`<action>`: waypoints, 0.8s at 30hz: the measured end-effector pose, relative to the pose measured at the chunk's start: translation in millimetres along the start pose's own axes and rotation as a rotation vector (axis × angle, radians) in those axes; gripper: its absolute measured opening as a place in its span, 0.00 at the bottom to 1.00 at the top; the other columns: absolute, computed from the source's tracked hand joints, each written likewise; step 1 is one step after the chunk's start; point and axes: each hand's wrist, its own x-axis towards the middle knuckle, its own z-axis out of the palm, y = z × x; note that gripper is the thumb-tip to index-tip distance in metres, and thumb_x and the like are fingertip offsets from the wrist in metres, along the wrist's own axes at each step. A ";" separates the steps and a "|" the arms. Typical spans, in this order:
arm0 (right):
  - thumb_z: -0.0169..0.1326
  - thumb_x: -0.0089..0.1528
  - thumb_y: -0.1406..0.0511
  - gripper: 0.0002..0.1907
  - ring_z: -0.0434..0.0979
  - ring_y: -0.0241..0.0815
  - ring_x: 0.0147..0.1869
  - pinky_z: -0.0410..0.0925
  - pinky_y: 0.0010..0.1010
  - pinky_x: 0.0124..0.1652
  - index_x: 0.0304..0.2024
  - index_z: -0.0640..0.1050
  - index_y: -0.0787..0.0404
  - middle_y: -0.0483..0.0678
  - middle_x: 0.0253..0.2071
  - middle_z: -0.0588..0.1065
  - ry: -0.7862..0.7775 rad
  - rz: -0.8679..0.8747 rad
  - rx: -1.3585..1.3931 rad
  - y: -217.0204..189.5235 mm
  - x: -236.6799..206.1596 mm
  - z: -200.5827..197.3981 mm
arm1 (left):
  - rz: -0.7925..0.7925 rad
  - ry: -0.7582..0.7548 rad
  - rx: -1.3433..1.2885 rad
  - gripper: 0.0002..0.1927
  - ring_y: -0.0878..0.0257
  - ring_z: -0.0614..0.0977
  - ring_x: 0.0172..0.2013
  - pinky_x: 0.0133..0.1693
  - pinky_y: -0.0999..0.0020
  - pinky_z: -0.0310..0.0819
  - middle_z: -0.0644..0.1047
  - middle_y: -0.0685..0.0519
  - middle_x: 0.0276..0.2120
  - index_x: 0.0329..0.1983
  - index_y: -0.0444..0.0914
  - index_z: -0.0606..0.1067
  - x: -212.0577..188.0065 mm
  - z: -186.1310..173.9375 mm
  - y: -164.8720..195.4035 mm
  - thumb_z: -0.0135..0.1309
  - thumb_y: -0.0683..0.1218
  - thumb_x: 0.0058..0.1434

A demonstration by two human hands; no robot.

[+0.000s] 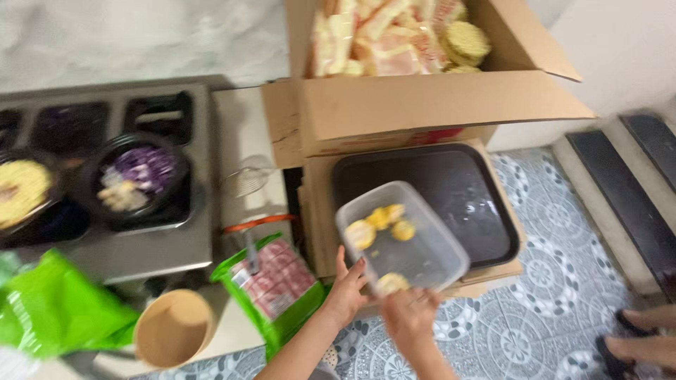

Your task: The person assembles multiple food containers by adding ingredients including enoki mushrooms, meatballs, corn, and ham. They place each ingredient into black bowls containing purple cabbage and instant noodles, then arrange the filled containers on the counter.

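My left hand [347, 290] grips the near edge of a clear plastic container [422, 246] that holds several yellow food pieces [381, 224]. My right hand [408, 313] is at the container's near corner, fingers closed on one round yellow piece [391, 283]. The container hovers over the front edge of a black tray [458, 190] lying on flattened cardboard. The picture is blurred by motion.
An open cardboard box [422, 105] of packets and noodle cakes stands behind the tray. At left are a steel counter [141, 246] with black bowls [134, 179], a green packet of pink slices [278, 281], a paper bowl [172, 327] and a green bag [56, 309]. Sandalled feet [644, 341] are at lower right.
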 end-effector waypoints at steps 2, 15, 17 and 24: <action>0.57 0.56 0.64 0.05 0.75 0.47 0.41 0.60 0.48 0.47 0.32 0.75 0.57 0.47 0.34 0.74 0.042 -0.101 0.157 -51.2 3.5 -6.6 | 0.126 0.114 -0.037 0.57 0.49 0.69 0.64 0.53 0.39 0.74 0.64 0.45 0.68 0.76 0.60 0.33 -26.2 -26.4 10.3 0.57 0.50 0.53; 0.64 0.52 0.69 0.27 0.75 0.65 0.51 0.70 0.49 0.48 0.54 0.73 0.60 0.61 0.48 0.73 -0.979 -0.371 0.547 -354.9 103.5 42.8 | 0.907 0.423 -0.036 0.60 0.50 0.66 0.63 0.60 0.57 0.66 0.60 0.46 0.63 0.78 0.51 0.36 -284.1 -264.0 64.3 0.51 0.40 0.44; 0.66 0.49 0.69 0.27 0.76 0.64 0.51 0.70 0.49 0.48 0.50 0.73 0.62 0.61 0.49 0.73 -1.056 -0.447 0.576 -399.6 103.1 46.9 | 0.927 0.467 -0.152 0.59 0.49 0.67 0.61 0.60 0.55 0.67 0.60 0.45 0.61 0.78 0.51 0.38 -312.0 -287.7 64.8 0.51 0.40 0.43; 0.64 0.50 0.71 0.27 0.84 0.51 0.47 0.74 0.36 0.45 0.52 0.75 0.61 0.53 0.43 0.81 -1.108 -0.256 0.991 -465.9 128.9 44.4 | 0.947 0.619 -0.268 0.59 0.47 0.68 0.60 0.56 0.54 0.71 0.60 0.44 0.60 0.78 0.52 0.37 -346.4 -346.6 70.5 0.52 0.40 0.44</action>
